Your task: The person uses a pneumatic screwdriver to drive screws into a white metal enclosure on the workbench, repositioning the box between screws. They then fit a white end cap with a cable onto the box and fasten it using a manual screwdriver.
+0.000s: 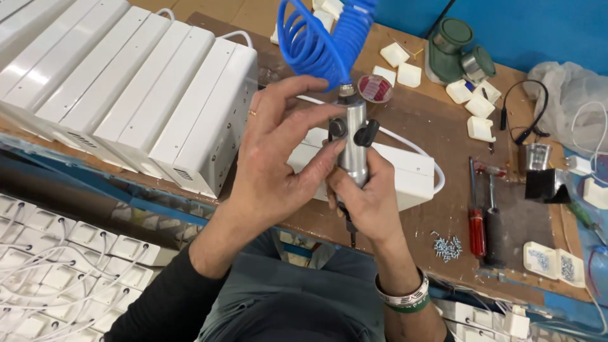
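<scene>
**Both hands on a pneumatic screwdriver above the worktop edge**

The right hand [367, 196] holds a slim silver pneumatic screwdriver with a black lever and a dark bit [353, 142] upright, its grip clamped around the lower part of the metal barrel, the bit pointing down past the front edge of the brown wooden worktop [437, 126]. The wrist carries a white band and a green band. The left hand [278, 158], a ring on one finger, reaches across from the left; its grip is closed on the upper barrel, thumb and fingertips pinching near the black knob and lever. A coiled blue air hose [316, 38] runs from the top of the tool upward out of view.

Directly behind the tool lies a flat white rectangular plastic casing with a white cable [411, 174], resting on the worktop. To the left, a row of long white metal housings [126, 88] stands side by side, reaching the worktop's front edge. Right of the hands, a small heap of silver screws [447, 247] lies near a red-handled screwdriver [476, 221] and a black-handled tool [494, 231], which lie just beside each other. Small white square plastic parts [478, 104] are scattered towards the back, near a green machine part [453, 47] and a roll of red tape [375, 88]. Below the worktop on the left, many white plastic units with white cables [57, 266] are stacked together.
</scene>
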